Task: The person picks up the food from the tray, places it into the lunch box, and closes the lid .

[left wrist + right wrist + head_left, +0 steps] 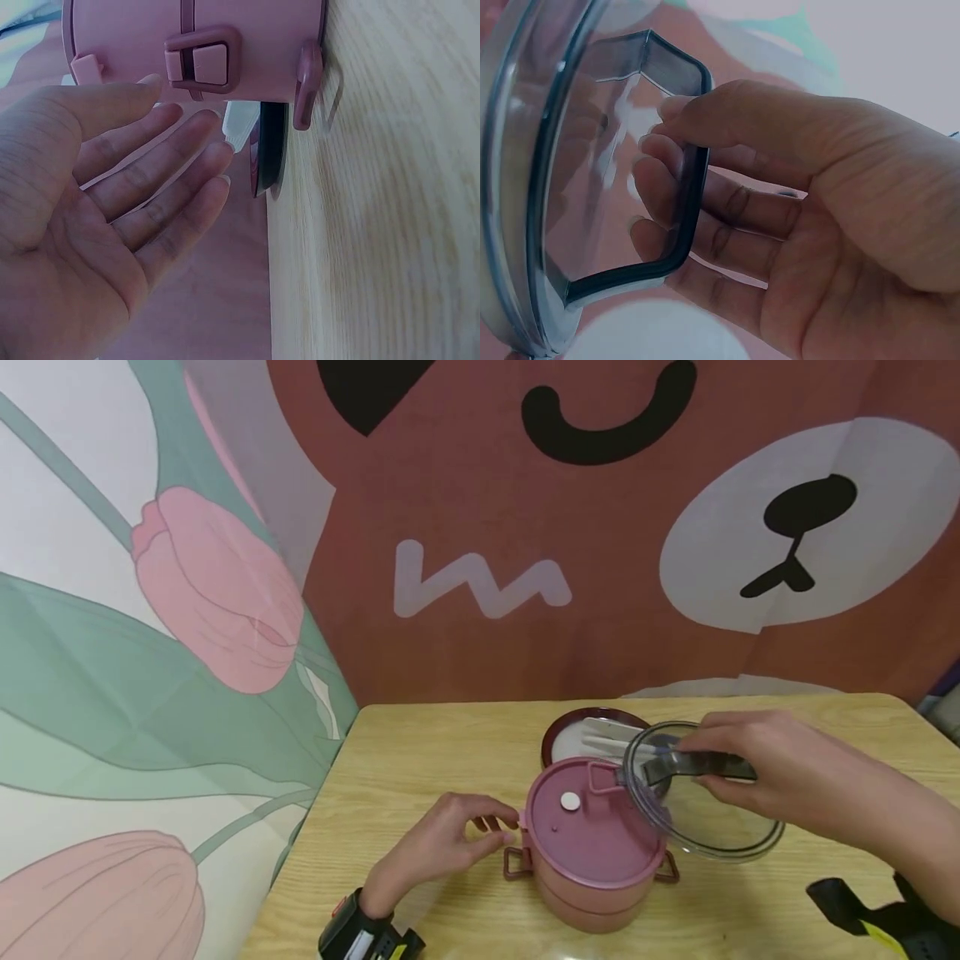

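Observation:
A pink lidded pot with side handles and a white button on top stands on the table. My left hand is at its left side, fingers loosely bent, holding nothing. In the left wrist view this hand is beside the pot's latch; whether a fingertip touches the pot I cannot tell. My right hand grips the dark arched handle of a clear round lid, tilted above the pot's right edge. The right wrist view shows the fingers curled through that handle.
Behind the pot lies a dark red plate with a white middle and white utensils on it. The wooden table ends against a printed wall cloth at the back. Black straps circle both wrists.

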Demonstrator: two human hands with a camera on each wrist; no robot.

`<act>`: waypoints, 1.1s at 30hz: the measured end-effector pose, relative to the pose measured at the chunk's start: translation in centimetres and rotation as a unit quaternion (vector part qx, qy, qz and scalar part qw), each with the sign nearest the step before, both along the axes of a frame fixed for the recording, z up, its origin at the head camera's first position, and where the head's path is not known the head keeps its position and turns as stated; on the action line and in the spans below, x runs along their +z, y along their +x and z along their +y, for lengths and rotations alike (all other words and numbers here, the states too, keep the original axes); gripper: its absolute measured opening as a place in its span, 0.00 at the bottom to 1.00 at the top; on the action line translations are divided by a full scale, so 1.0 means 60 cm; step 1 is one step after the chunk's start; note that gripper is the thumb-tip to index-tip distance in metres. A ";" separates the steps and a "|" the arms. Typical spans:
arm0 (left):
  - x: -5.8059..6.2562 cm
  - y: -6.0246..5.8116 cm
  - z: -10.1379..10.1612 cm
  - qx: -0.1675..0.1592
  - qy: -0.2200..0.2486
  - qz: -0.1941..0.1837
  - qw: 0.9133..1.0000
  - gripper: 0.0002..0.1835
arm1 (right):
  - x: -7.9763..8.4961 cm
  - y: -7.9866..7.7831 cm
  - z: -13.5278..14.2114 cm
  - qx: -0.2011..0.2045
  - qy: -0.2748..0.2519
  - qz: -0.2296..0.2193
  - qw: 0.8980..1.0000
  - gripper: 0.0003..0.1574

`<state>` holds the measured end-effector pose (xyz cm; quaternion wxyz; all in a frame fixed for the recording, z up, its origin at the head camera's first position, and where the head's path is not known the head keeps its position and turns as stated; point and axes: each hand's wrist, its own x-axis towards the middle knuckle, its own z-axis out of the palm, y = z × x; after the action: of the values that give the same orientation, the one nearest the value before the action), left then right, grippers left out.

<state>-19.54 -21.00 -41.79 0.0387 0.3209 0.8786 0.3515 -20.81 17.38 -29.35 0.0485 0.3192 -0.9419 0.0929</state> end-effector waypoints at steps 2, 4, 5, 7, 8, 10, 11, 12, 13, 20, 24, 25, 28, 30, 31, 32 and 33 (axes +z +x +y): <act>0.000 0.000 -0.001 -0.005 0.004 0.000 1.000 0.11 | 0.003 0.000 -0.021 0.019 -0.006 -0.018 1.000 0.20; 0.001 0.002 -0.002 -0.008 0.007 0.002 1.000 0.12 | 0.006 0.001 -0.040 0.033 -0.011 -0.026 0.999 0.21; 0.001 0.002 -0.002 -0.007 0.007 0.006 1.000 0.12 | 0.008 0.001 -0.050 0.040 -0.014 -0.027 0.999 0.21; 0.001 0.002 -0.003 -0.005 0.007 0.015 1.000 0.13 | 0.013 0.002 -0.069 0.050 -0.017 -0.034 0.998 0.22; 0.002 0.002 -0.003 -0.005 0.007 0.019 1.000 0.14 | 0.015 0.003 -0.078 0.056 -0.019 -0.036 0.998 0.22; 0.004 0.002 -0.003 -0.006 0.007 0.027 1.000 0.15 | 0.018 0.003 -0.096 0.066 -0.024 -0.046 0.996 0.21; 0.004 0.002 -0.003 -0.007 0.008 0.029 1.000 0.17 | 0.019 0.003 -0.104 0.072 -0.026 -0.052 0.996 0.21; 0.006 0.002 -0.004 -0.008 0.008 0.030 0.999 0.18 | 0.019 0.003 -0.111 0.078 -0.028 -0.059 0.995 0.21; 0.008 0.002 -0.004 -0.008 0.009 0.031 0.999 0.18 | 0.019 0.003 -0.118 0.083 -0.029 -0.066 0.994 0.20; 0.027 0.006 -0.009 0.012 0.009 0.030 0.999 0.35 | 0.008 0.000 -0.148 0.109 -0.023 -0.069 0.991 0.16; 0.034 0.009 -0.010 0.023 0.015 0.031 0.999 0.38 | 0.003 0.000 -0.155 0.113 -0.024 -0.055 0.992 0.16; 0.034 0.009 -0.009 0.023 0.016 0.035 0.999 0.38 | 0.002 0.001 -0.155 0.114 -0.025 -0.052 0.992 0.16; 0.035 0.009 -0.006 0.022 0.027 0.044 0.998 0.36 | -0.001 0.003 -0.156 0.121 -0.030 -0.044 0.991 0.15; 0.033 0.009 -0.004 0.022 0.036 0.054 0.998 0.33 | -0.003 0.005 -0.156 0.128 -0.034 -0.036 0.990 0.14; 0.032 0.009 -0.003 0.022 0.042 0.056 0.997 0.32 | -0.004 0.005 -0.157 0.131 -0.036 -0.034 0.990 0.14; 0.032 0.010 -0.003 0.023 0.050 0.059 0.997 0.31 | -0.005 0.006 -0.157 0.134 -0.037 -0.030 0.990 0.14; 0.031 0.010 -0.002 0.021 0.057 0.064 0.996 0.30 | -0.006 0.007 -0.158 0.136 -0.038 -0.028 0.990 0.13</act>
<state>-18.92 -21.10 -39.91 -0.0437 0.3255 0.8647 0.3800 -20.42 7.91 -29.70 0.0207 0.4397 -0.8863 0.1437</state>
